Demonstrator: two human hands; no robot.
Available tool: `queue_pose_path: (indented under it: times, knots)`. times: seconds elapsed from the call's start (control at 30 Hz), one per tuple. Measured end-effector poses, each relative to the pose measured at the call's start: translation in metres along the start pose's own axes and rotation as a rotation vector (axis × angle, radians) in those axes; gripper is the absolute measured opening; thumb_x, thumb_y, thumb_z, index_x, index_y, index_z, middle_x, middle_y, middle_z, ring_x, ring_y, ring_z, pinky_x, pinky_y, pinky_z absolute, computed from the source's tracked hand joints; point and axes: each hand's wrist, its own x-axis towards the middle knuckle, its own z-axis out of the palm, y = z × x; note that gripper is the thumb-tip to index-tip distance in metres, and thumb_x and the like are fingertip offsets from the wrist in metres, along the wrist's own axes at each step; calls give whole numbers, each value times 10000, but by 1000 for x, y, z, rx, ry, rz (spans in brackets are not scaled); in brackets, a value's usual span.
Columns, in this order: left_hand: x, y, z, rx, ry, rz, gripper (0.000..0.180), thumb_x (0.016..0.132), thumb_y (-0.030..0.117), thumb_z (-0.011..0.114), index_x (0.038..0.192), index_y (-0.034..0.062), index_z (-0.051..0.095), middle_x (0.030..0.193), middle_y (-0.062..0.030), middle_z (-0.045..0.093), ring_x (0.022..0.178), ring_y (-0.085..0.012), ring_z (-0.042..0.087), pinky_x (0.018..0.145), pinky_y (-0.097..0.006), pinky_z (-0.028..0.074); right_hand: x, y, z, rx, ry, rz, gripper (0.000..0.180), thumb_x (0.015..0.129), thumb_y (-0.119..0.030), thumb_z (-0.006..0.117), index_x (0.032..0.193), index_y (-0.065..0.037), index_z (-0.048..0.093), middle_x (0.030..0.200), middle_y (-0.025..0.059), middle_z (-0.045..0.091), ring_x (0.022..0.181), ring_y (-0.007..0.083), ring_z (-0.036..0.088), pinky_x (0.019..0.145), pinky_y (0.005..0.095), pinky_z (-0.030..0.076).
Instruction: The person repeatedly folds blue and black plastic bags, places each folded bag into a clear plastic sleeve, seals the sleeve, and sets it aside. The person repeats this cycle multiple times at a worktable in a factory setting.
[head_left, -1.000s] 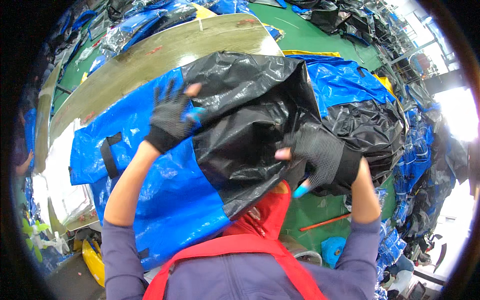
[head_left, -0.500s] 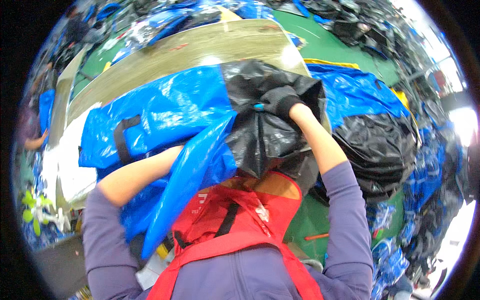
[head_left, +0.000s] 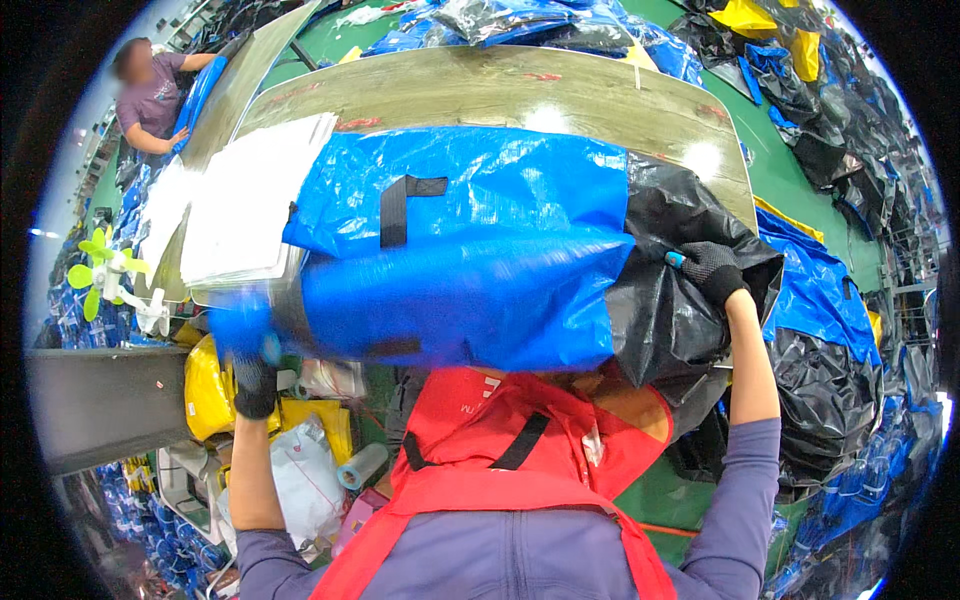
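Note:
A large blue and black tarpaulin bag [head_left: 480, 290] lies along the near side of the table, its blue part to the left and its black part to the right. Beyond the bag's left end, my left hand [head_left: 256, 385], in a black knit glove, grips a blurred blue edge of it. A blue thumb tip shows there; the other fingers are mostly hidden. My right hand [head_left: 715, 272], gloved the same way, is closed on the crumpled black end, its blue-tipped digit pressed on the material. A black strap [head_left: 395, 222] sits on the blue upper face.
Under the bag spreads a wood-patterned table [head_left: 480, 85], with a stack of white sheets [head_left: 245, 205] at its left. A green fan [head_left: 100, 268] stands far left. Another blue-black bag [head_left: 815, 320] lies to the right. A co-worker [head_left: 155, 105] handles blue material at upper left.
My left hand has come out from behind the blue flap and swung left, drawing the flap out lengthwise. My right hand still grips the black end. The view has shifted left.

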Motion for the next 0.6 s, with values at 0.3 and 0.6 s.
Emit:
queue_pose_path:
  times: [0.3,0.6]
  knots:
    - [62,2,66,1303,365,109,620,906,331,505,1400,-12,355,1306,-269,505,1178,-413,514,1004,-444,405,-28,2,7,-208,89,-87,432,845,-515,557,953,-138,737,933,126,646,945,345,561,865,454,421]
    - [101,75,158,1581,-419,172,447,834,258,495,1259,161,590,1314,-182,530,1212,-391,486,1073,-486,317,-53,-17,13,-411,209,-27,433,788,-519,616,895,-101,664,958,140,587,965,343,523,873,461,398]
